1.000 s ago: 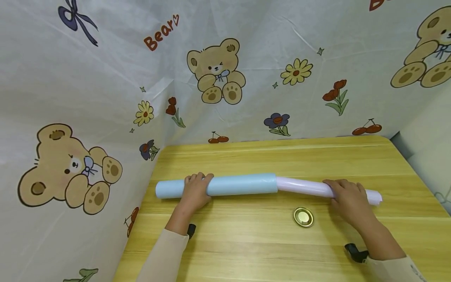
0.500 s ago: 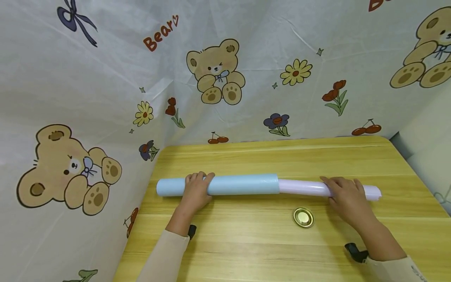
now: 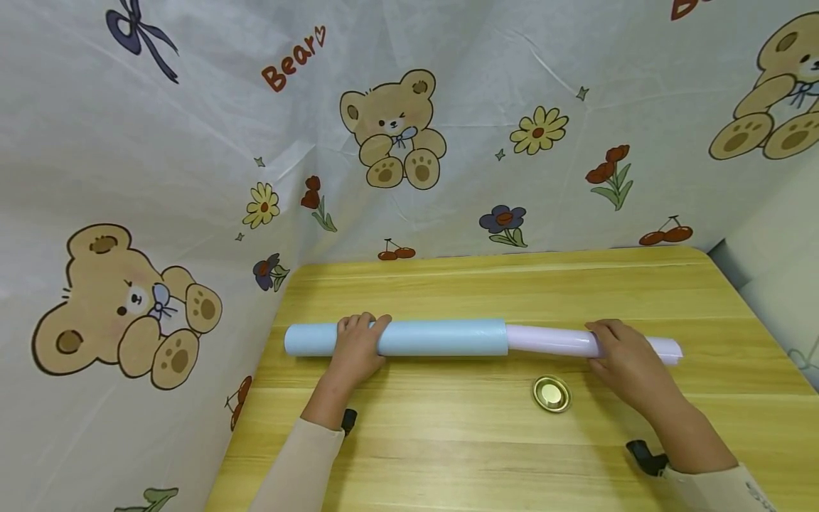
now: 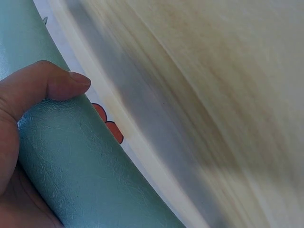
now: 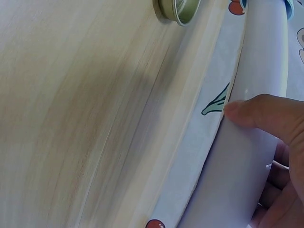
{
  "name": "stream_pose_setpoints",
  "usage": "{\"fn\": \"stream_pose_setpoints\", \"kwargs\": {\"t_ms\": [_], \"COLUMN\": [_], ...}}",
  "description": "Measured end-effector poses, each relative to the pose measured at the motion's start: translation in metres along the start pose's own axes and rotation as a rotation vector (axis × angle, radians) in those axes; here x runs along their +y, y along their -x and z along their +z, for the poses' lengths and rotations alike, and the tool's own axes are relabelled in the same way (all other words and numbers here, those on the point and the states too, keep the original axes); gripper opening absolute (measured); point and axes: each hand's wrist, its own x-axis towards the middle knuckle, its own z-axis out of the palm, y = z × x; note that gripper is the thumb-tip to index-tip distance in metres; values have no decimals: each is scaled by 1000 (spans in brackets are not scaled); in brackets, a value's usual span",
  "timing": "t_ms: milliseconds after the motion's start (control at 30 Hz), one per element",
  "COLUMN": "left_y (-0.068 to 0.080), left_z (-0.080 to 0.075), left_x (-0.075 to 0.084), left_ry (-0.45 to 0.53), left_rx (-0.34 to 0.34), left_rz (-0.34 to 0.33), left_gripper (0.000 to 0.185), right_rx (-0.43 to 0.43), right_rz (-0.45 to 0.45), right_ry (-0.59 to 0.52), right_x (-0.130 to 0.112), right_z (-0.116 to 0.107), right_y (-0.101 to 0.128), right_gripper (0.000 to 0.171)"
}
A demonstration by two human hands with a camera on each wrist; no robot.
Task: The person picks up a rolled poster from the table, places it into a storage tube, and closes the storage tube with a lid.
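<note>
Bear-printed pale cloth (image 3: 461, 107) hangs behind; a wood-grain table (image 3: 448, 434) lies below

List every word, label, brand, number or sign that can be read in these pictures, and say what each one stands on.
"Bear", with a heart outline: red lettering on the white bear-print cloth.
"B", the rest cut off by the head view's top edge: same cloth, further right.
Dark marking on the cream right sleeve: too small to read.
None seen on the pale blue cylindrical roll, pale lilac roll or round gold-coloured dish.

A pale-blue roll (image 3: 444, 337) stretches sideways, a slimmer, glossy lilac roll (image 3: 552, 340) protruding from its open right end.
</note>
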Motion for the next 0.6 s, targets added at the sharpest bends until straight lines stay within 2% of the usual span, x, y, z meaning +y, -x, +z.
{"fn": "stream_pose_setpoints", "kwargs": {"t_ms": [167, 400, 600], "left_y": [2, 3, 2], "left_z": [-1, -1, 0], "left_x": [0, 0, 0], "left_ry": [5, 20, 26], "left_rx": [-18, -8, -1], "left_rz": [-15, -5, 4], "left_gripper": [80, 79, 80], "right_rx": [-4, 51, 66], "right_rz": [9, 25, 85], "right_ry": [-26, 40, 65], "right_x": [0, -2, -2], "right_z": [1, 1, 1], "right_y": [1, 1, 1], "right_gripper": [65, 60, 63]}}
